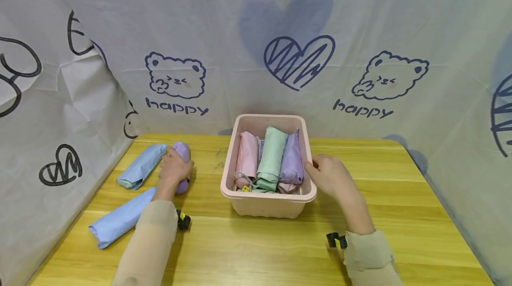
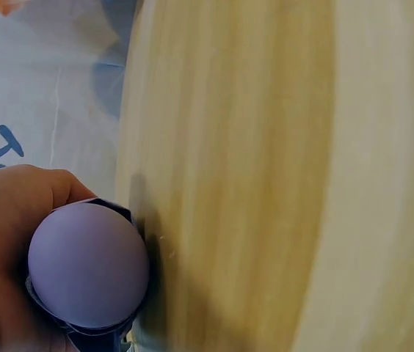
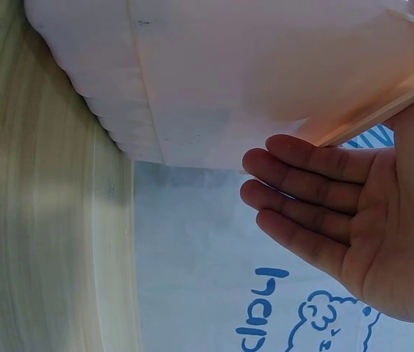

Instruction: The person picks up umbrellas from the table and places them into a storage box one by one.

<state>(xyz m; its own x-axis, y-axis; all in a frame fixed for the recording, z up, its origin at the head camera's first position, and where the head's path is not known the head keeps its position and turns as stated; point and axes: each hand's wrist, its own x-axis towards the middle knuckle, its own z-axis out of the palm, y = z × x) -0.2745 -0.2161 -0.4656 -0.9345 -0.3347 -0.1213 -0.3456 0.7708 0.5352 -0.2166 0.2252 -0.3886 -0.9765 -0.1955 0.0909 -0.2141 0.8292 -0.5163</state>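
Note:
My left hand (image 1: 174,169) grips a folded purple umbrella (image 1: 182,148) lying at the left of the table. Its rounded end (image 2: 88,264) points toward the camera in the left wrist view. On the right, my right hand (image 1: 335,178) holds the side rim of a pink plastic bin (image 1: 269,208), the thumb over the edge and the fairly straight fingers (image 3: 302,187) under it. Inside the bin lie a pink umbrella (image 1: 249,152), a green umbrella (image 1: 272,155) and another purple umbrella (image 1: 292,159), all rolled up. More fabric shows beneath them.
Two rolled blue umbrellas lie left of my left hand, one farther back (image 1: 142,166) and one nearer (image 1: 120,220). The wooden table (image 1: 256,250) backs onto a printed cloth (image 1: 240,90), which also hangs along the left and right sides.

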